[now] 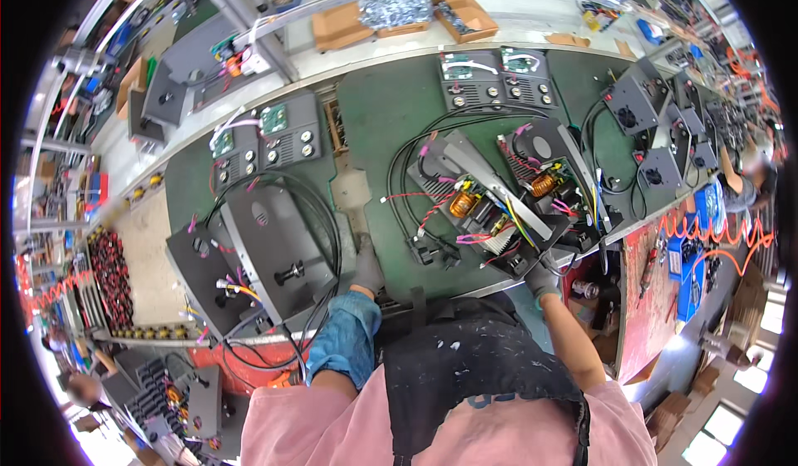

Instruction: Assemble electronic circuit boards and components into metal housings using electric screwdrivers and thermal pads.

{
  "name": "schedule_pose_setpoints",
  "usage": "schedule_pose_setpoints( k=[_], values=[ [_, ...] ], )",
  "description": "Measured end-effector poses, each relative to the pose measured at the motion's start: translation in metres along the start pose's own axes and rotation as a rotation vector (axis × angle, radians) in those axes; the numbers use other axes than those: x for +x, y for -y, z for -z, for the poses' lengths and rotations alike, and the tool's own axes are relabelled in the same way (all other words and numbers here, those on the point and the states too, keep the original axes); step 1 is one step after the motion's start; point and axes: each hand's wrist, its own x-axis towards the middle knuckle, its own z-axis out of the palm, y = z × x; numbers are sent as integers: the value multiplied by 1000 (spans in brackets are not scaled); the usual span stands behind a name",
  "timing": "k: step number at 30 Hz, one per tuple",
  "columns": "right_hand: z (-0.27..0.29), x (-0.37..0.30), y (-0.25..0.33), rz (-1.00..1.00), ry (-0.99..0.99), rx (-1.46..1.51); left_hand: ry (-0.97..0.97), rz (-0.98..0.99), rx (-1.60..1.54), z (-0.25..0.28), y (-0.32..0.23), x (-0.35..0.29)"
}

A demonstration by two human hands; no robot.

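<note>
My left hand point(366, 267), in a grey glove, rests at the table's near edge, fingers pointing away and seemingly holding nothing. Just left of it stand dark grey metal housings point(270, 241) with black cables looped around them. My right hand point(542, 278), also gloved, is closed at the near lower end of an open housing point(544, 223); its fingertips are partly hidden. Inside that housing sit a copper coil point(462, 205), a finned heat sink and coloured wires. A second open housing point(567, 175) leans beside it on the right, with a similar coil.
Front panels with green circuit boards point(455, 67) lie at the back of the green mat point(374, 117), and more point(287, 129) at the left. Further housings point(636, 104) stand on the right. A cardboard tray point(339, 27) sits on the rear shelf. Other people point(740, 175) are at the sides.
</note>
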Motion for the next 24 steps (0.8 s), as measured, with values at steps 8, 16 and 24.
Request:
schedule_pose_setpoints(
  k=[8, 16, 24],
  values=[
    [-50, -21, 4, -239, -87, 288, 256, -64, 303, 13, 13, 37],
    [-16, -10, 30, -129, -56, -74, -187, -509, 1802, -18, 6, 3],
    [-21, 11, -2, -289, 86, -94, -6, -419, 1245, 1, 8, 45]
  ],
)
